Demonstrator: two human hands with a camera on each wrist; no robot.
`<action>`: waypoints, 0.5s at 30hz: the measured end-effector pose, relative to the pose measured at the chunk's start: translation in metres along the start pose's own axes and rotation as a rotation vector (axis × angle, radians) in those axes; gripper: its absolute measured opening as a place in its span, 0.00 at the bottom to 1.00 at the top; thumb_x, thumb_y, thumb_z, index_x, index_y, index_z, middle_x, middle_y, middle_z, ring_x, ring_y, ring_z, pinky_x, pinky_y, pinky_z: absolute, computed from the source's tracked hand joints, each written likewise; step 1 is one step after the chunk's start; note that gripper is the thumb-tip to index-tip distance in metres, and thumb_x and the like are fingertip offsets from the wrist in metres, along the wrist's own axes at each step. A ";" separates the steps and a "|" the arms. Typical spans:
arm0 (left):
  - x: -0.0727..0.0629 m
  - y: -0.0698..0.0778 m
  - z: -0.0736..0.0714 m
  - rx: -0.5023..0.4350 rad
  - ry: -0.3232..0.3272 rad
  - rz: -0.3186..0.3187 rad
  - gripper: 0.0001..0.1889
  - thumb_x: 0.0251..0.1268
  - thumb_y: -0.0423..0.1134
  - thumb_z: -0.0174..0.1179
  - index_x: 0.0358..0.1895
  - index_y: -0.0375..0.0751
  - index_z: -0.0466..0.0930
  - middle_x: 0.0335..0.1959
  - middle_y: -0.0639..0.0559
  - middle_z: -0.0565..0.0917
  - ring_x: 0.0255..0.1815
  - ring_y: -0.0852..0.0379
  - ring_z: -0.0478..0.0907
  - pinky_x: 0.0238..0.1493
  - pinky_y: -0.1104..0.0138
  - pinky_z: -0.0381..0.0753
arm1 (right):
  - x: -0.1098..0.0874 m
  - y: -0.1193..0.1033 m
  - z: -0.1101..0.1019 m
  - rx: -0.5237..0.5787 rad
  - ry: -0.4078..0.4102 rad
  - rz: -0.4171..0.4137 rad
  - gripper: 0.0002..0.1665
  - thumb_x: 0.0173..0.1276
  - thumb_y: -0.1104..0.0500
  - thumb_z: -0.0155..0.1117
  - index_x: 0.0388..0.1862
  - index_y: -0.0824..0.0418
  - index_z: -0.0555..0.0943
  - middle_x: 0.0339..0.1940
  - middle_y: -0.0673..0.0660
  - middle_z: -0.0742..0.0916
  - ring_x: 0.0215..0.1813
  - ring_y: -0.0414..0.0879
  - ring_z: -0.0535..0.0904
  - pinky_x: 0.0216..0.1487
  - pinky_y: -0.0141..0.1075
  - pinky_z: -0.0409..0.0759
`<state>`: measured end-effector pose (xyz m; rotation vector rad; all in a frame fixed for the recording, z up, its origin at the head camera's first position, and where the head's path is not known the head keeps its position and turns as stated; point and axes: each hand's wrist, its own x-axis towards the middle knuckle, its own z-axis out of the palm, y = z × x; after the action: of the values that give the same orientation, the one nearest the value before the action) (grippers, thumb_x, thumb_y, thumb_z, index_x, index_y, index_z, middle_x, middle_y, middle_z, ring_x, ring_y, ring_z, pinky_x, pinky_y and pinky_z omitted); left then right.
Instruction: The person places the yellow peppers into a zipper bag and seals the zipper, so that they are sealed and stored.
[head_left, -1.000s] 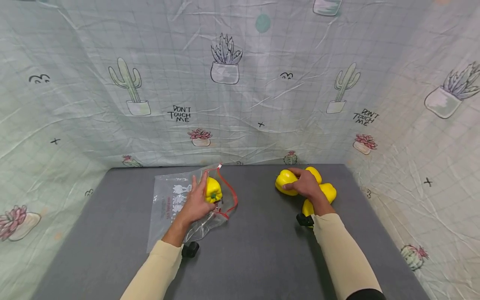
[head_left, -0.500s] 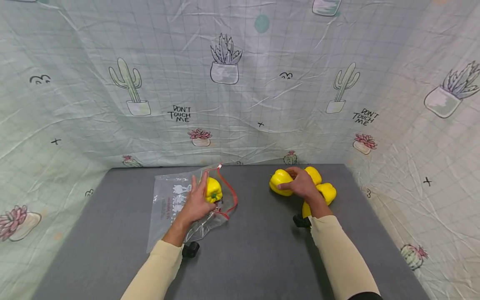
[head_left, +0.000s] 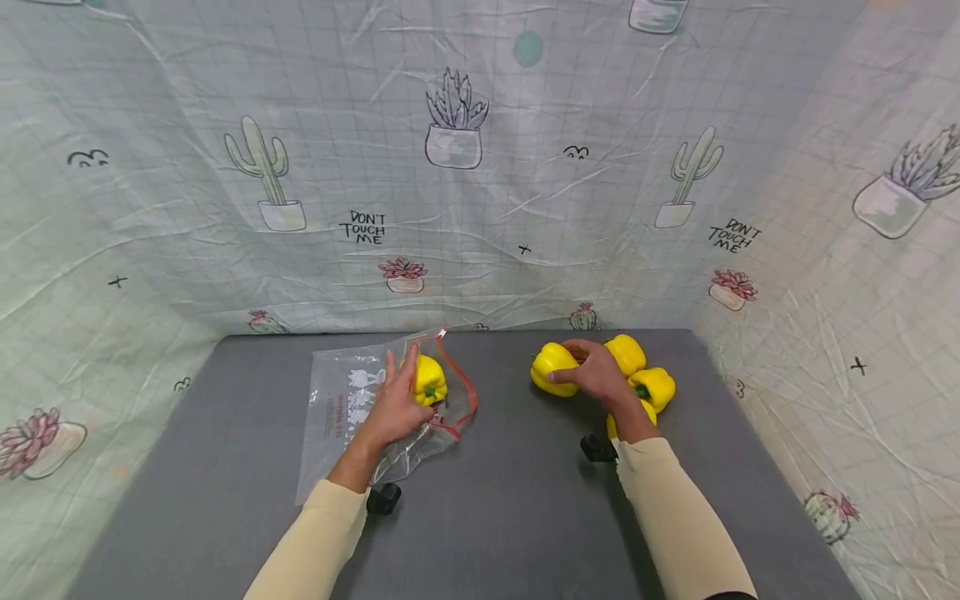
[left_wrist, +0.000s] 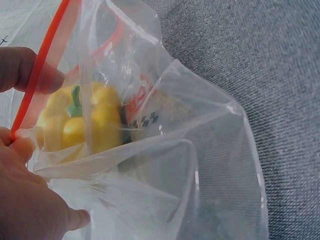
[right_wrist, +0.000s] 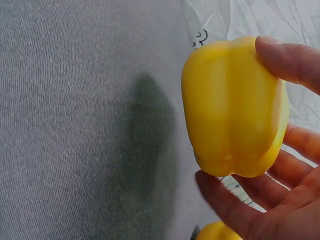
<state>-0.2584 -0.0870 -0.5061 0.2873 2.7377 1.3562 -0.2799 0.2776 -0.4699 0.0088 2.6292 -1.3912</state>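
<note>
My right hand (head_left: 600, 375) grips a yellow bell pepper (head_left: 553, 369) between thumb and fingers. In the right wrist view this pepper (right_wrist: 235, 110) hangs over the table, its shadow lying apart from it. At the left, my left hand (head_left: 393, 407) holds the open mouth of a clear zip bag (head_left: 330, 417) lying on the table. The left wrist view shows fingers on both sides of the bag's red zip strip (left_wrist: 42, 60). Another yellow bell pepper (left_wrist: 82, 122), stem toward the opening, sits inside the bag just behind the strip.
Three more yellow peppers lie at the right: one at the back (head_left: 626, 353), one with its stem showing (head_left: 652, 388), one partly hidden by my right wrist (head_left: 647, 410). A printed cloth (head_left: 487, 208) walls the back and sides of the grey table (head_left: 495, 508).
My right hand has carried its pepper a little leftward, away from the other peppers, uncovering more of them. The left hand and the bag have stayed in place.
</note>
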 end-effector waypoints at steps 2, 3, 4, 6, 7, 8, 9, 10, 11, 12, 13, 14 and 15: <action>0.000 0.001 0.000 -0.002 0.001 -0.002 0.62 0.47 0.33 0.69 0.87 0.52 0.40 0.87 0.30 0.36 0.87 0.30 0.28 0.76 0.23 0.41 | 0.000 -0.001 0.001 0.016 -0.004 -0.010 0.47 0.64 0.51 0.77 0.78 0.65 0.69 0.77 0.67 0.76 0.74 0.64 0.73 0.74 0.57 0.74; 0.000 0.001 0.000 -0.002 0.000 -0.002 0.62 0.47 0.33 0.69 0.87 0.51 0.40 0.87 0.31 0.36 0.87 0.31 0.27 0.77 0.24 0.41 | 0.000 -0.001 0.002 0.025 -0.006 -0.016 0.47 0.64 0.52 0.77 0.78 0.65 0.69 0.76 0.67 0.76 0.74 0.64 0.73 0.74 0.57 0.74; 0.000 0.001 0.000 -0.002 -0.001 -0.004 0.62 0.48 0.33 0.69 0.87 0.51 0.40 0.87 0.31 0.36 0.87 0.31 0.28 0.77 0.24 0.41 | -0.001 -0.001 0.002 0.031 -0.012 -0.025 0.47 0.64 0.52 0.77 0.78 0.65 0.69 0.76 0.67 0.76 0.74 0.64 0.73 0.74 0.57 0.74; -0.001 0.001 0.000 -0.002 -0.001 -0.008 0.62 0.48 0.33 0.69 0.87 0.52 0.40 0.87 0.31 0.36 0.87 0.29 0.28 0.77 0.24 0.42 | 0.000 -0.001 0.003 0.038 -0.019 -0.039 0.47 0.65 0.52 0.77 0.78 0.65 0.69 0.76 0.67 0.77 0.73 0.64 0.74 0.74 0.56 0.75; -0.001 0.001 0.000 0.000 -0.001 -0.010 0.62 0.48 0.33 0.69 0.87 0.52 0.40 0.87 0.31 0.35 0.87 0.27 0.29 0.76 0.24 0.43 | 0.000 -0.001 0.004 0.041 -0.021 -0.041 0.46 0.65 0.51 0.76 0.78 0.65 0.69 0.75 0.67 0.77 0.72 0.64 0.75 0.73 0.56 0.75; -0.002 0.001 0.000 0.002 -0.002 -0.012 0.62 0.48 0.33 0.69 0.87 0.52 0.40 0.87 0.31 0.35 0.86 0.26 0.30 0.76 0.24 0.44 | 0.000 -0.002 0.004 0.044 -0.022 -0.044 0.46 0.65 0.51 0.76 0.77 0.65 0.69 0.75 0.67 0.77 0.72 0.64 0.75 0.73 0.56 0.75; -0.002 0.001 0.000 0.003 -0.003 -0.014 0.62 0.48 0.33 0.69 0.87 0.53 0.40 0.86 0.30 0.33 0.86 0.23 0.31 0.76 0.23 0.46 | -0.001 -0.002 0.005 0.046 -0.022 -0.049 0.46 0.65 0.52 0.76 0.77 0.65 0.70 0.75 0.67 0.78 0.71 0.63 0.75 0.73 0.56 0.76; -0.002 0.001 0.000 0.004 -0.003 -0.016 0.62 0.48 0.33 0.69 0.87 0.53 0.39 0.86 0.30 0.32 0.85 0.21 0.32 0.75 0.23 0.47 | -0.001 -0.002 0.005 0.049 -0.019 -0.052 0.46 0.65 0.51 0.77 0.77 0.65 0.70 0.74 0.67 0.78 0.71 0.63 0.76 0.73 0.56 0.76; -0.002 0.000 0.000 0.006 -0.002 -0.015 0.62 0.49 0.33 0.69 0.87 0.53 0.39 0.86 0.30 0.32 0.84 0.19 0.33 0.74 0.22 0.49 | -0.001 -0.003 0.006 0.053 -0.015 -0.055 0.45 0.65 0.52 0.77 0.77 0.65 0.71 0.74 0.67 0.78 0.70 0.63 0.76 0.73 0.56 0.76; -0.002 0.000 0.000 0.006 -0.002 -0.015 0.62 0.49 0.33 0.69 0.87 0.53 0.39 0.86 0.29 0.31 0.83 0.18 0.34 0.74 0.22 0.49 | -0.002 -0.004 0.007 0.059 -0.010 -0.059 0.45 0.64 0.52 0.77 0.76 0.65 0.71 0.74 0.67 0.78 0.70 0.63 0.76 0.72 0.56 0.76; -0.002 0.000 0.000 0.006 -0.002 -0.016 0.62 0.49 0.33 0.69 0.87 0.53 0.39 0.86 0.29 0.31 0.83 0.17 0.34 0.74 0.22 0.49 | -0.002 -0.004 0.008 0.064 -0.008 -0.064 0.45 0.64 0.52 0.77 0.76 0.65 0.71 0.73 0.67 0.79 0.70 0.63 0.76 0.72 0.56 0.76; -0.002 0.001 0.001 0.006 -0.001 -0.017 0.62 0.49 0.33 0.69 0.87 0.53 0.39 0.86 0.29 0.31 0.83 0.18 0.34 0.74 0.22 0.48 | -0.002 -0.005 0.009 0.067 -0.008 -0.071 0.45 0.64 0.52 0.77 0.76 0.65 0.72 0.73 0.67 0.79 0.70 0.63 0.76 0.72 0.56 0.77; -0.002 0.001 0.001 0.007 -0.001 -0.018 0.62 0.49 0.33 0.69 0.87 0.53 0.39 0.86 0.29 0.31 0.84 0.19 0.33 0.75 0.22 0.47 | -0.002 -0.005 0.010 0.068 -0.007 -0.075 0.45 0.64 0.52 0.77 0.76 0.65 0.72 0.73 0.67 0.79 0.69 0.63 0.77 0.72 0.56 0.77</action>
<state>-0.2563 -0.0864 -0.5059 0.2634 2.7380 1.3423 -0.2767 0.2668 -0.4706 -0.0868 2.6002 -1.5018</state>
